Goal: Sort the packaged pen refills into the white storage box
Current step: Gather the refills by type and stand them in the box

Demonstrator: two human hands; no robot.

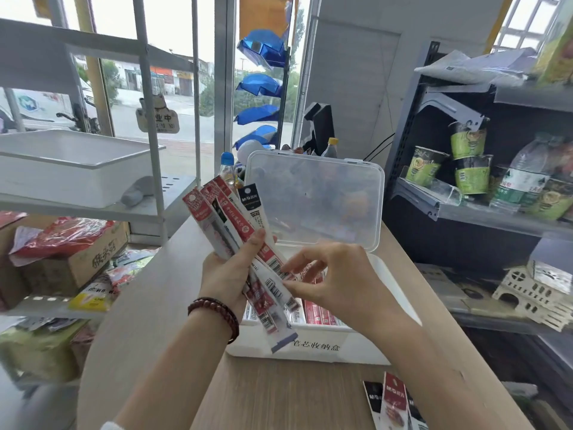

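Packets, flat and glossy, fan above rectangular white box.

Bright, flat daylight from the window at eleven o'clock, washed out white. Soft shadows only. Wide-angle bending at the edges; slight blur at seven o'clock.

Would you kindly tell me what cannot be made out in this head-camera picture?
Head view:
- Inside of the white plastic storage box: mostly hidden by the left hand, right hand and their fan of red-and-white packaged pen refills; contents uncountable.
- Refill packs at the bottom edge: cut off by the frame and right forearm.
- Things behind the clear hinged lid: blurred by the plastic.
- Print on the packs: too small.
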